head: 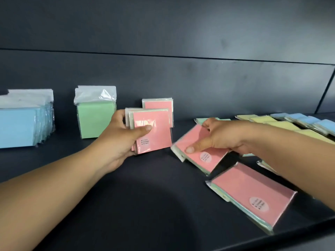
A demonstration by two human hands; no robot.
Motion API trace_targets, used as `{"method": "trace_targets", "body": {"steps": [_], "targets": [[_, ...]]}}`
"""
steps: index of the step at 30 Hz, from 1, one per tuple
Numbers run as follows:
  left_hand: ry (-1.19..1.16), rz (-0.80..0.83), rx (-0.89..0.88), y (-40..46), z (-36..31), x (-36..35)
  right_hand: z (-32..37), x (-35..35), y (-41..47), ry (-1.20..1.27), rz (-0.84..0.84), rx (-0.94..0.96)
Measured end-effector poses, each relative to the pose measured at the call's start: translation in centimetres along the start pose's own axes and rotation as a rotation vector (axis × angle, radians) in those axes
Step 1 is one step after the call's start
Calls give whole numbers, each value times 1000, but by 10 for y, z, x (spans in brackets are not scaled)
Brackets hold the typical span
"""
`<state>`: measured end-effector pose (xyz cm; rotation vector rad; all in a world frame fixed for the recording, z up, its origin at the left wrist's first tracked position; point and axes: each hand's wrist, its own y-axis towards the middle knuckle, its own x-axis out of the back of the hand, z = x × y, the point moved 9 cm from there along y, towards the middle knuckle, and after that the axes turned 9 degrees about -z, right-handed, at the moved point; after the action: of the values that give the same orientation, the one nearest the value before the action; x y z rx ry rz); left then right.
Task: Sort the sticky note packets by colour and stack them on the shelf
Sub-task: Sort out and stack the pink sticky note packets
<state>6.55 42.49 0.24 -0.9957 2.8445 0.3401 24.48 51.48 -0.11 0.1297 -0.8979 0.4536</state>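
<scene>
Hands (223, 136) gripping pink packets (154, 134), green stack (94, 120) behind

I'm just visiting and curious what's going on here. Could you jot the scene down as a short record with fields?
left hand: left hand grips a few pink packets, held upright
right hand: right hand pinches a pink packet lying on the shelf
sorted so far: blue stack, green stack, pink stack, standing at the back
unsorted: another pink packet, yellow packets, blue packets, lying flat at right
</scene>
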Motion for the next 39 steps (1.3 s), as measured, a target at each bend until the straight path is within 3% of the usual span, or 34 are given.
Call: {"method": "trace_targets", "body": {"steps": [4,8,18,24,27,32,36,39], "targets": [[-93,-46,13,1,-2,4,8,-2,16,532,1,2],[-121,-32,28,-1,-4,0,28,-2,22,693,25,100],[-122,163,128,-15,1,-22,54,-33,29,628,19,68],[-53,154,71,-9,-1,-18,62,-40,20,805,164,87],[112,184,-45,-5,-7,-15,61,-32,16,854,171,119],[589,247,-71,-2,9,-6,63,-42,3,740,240,203],[614,232,-95,-3,5,-5,67,-27,0,709,160,196],[599,241,-77,-3,5,-6,58,5,-3,402,35,183]]}}
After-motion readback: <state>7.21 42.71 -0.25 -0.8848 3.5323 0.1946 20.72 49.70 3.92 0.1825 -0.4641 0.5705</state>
